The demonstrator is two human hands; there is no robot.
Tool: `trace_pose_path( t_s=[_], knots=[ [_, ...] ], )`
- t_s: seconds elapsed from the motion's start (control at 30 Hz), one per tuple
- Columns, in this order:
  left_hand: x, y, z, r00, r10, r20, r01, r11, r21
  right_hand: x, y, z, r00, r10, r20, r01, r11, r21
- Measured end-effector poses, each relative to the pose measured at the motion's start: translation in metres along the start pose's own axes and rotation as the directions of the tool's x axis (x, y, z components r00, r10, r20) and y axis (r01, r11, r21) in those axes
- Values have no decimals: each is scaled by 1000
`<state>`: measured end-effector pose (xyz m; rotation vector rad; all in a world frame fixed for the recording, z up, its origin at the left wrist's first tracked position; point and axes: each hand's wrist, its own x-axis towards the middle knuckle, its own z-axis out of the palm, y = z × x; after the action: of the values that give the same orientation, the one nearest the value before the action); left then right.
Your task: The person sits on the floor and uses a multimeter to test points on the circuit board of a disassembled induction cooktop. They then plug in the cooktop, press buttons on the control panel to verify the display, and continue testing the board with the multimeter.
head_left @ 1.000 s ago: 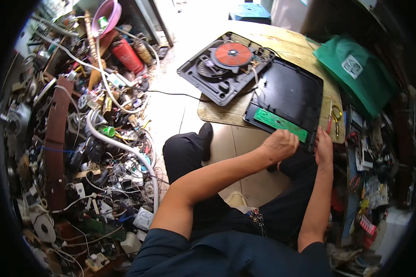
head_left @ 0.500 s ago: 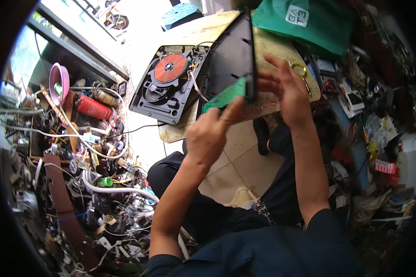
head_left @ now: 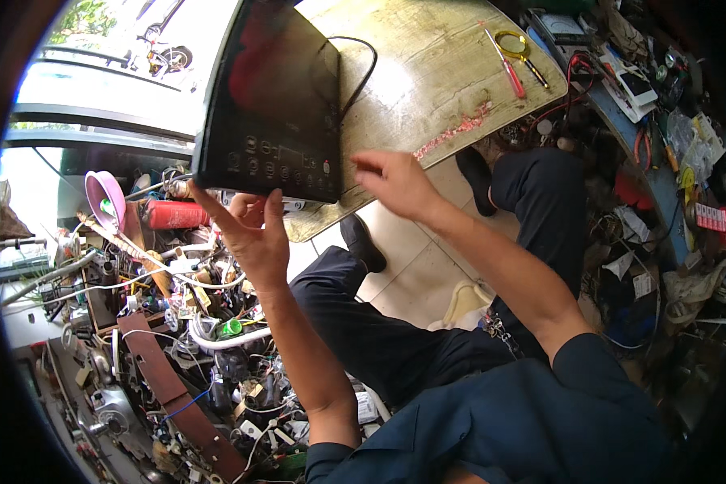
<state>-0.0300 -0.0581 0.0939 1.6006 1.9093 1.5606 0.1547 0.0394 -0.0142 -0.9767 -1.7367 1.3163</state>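
The black induction cooker stands tilted up at the table's left part, its touch-button panel facing me and a black cord looping from its back. My left hand grips its lower edge near the left corner, thumb and fingers on it. My right hand is just right of the cooker's lower right corner, fingers loosely bent and apart, holding nothing. The base's open interior and the green circuit board are out of sight.
The wooden table carries a red screwdriver, a yellow-and-black tool and pink crumbs. Heaped parts and cables lie at left with a pink basin and red cylinder. A cluttered blue shelf is at right.
The cover with the board has been turned over, and the cooker now stands tilted with its panel showing. My left hand moved left to its edge; my right hand moved left.
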Motion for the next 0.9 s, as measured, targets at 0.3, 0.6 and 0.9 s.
trace_pose_path(
  t_s=[0.3, 0.6, 0.9],
  knots=[
    [4, -15, -13, 999, -46, -3, 46, 989, -139, -22, -4, 45, 990, -131, -49, 123, 982, -145],
    [6, -22, -15, 1000, -1, 29, 5, 988, -157, -15, -8, 63, 997, -80, -21, 74, 974, -214],
    [5, -23, -12, 998, -3, 55, 10, 991, -134, -13, -13, 59, 989, -149, -6, 135, 915, -380]
  ],
)
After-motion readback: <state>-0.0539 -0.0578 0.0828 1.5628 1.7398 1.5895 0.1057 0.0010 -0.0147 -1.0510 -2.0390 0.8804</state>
